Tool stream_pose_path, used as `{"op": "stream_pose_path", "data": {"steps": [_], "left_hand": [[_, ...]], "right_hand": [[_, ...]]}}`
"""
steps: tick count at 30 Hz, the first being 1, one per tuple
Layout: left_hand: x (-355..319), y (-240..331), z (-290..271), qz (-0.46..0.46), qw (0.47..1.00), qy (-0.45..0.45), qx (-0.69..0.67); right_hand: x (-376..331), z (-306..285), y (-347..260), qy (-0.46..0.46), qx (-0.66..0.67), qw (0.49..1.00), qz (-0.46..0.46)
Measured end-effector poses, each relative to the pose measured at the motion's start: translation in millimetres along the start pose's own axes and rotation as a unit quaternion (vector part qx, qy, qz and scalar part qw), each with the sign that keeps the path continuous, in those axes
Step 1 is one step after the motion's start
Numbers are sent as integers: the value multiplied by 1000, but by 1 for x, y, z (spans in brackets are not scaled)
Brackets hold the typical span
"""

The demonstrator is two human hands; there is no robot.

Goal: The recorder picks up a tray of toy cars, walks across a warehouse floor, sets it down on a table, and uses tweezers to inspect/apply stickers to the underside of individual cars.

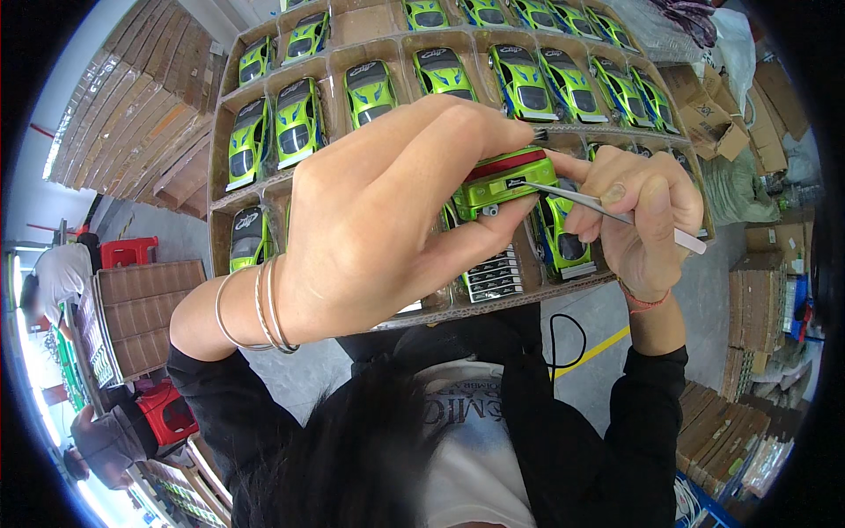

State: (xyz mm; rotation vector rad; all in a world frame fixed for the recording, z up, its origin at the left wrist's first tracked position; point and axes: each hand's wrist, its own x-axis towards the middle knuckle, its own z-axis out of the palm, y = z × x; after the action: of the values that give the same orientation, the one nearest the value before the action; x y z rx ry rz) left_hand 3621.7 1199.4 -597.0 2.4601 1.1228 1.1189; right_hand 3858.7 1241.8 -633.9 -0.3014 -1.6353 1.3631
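Note:
My left hand [387, 211] is shut on a small green toy car body [502, 183] with a red rear strip, holding it up over a cardboard tray. My right hand [638, 216] pinches metal tweezers [598, 209] whose tips touch a small dark sticker on the car's end. Silver bangles circle my left wrist and a red cord circles my right. A sheet of dark stickers [493, 275] lies in the tray just below the car.
The divided cardboard tray [220, 198] holds several green toy cars [295, 123] in rows. Stacks of flat cardboard stand at left and right. Other people sit at lower left beside red stools [128, 252] and another tray.

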Motion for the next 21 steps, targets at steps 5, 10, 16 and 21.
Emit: {"op": "stream_pose_path", "data": {"steps": [5, 10, 16, 21], "left_hand": [[-1, 0, 0, -6, 1000, 5, -5], [-2, 1, 2, 9, 1000, 6, -1], [-4, -2, 7, 49, 998, 32, 2], [-4, -3, 6, 62, 998, 27, 13]], "right_hand": [[1, 1, -1, -2, -14, 1000, 5], [0, 0, -2, 0, -12, 1000, 9], [-1, -1, -1, -2, -10, 1000, 4], [1, -2, -2, -2, -22, 1000, 2]]}}
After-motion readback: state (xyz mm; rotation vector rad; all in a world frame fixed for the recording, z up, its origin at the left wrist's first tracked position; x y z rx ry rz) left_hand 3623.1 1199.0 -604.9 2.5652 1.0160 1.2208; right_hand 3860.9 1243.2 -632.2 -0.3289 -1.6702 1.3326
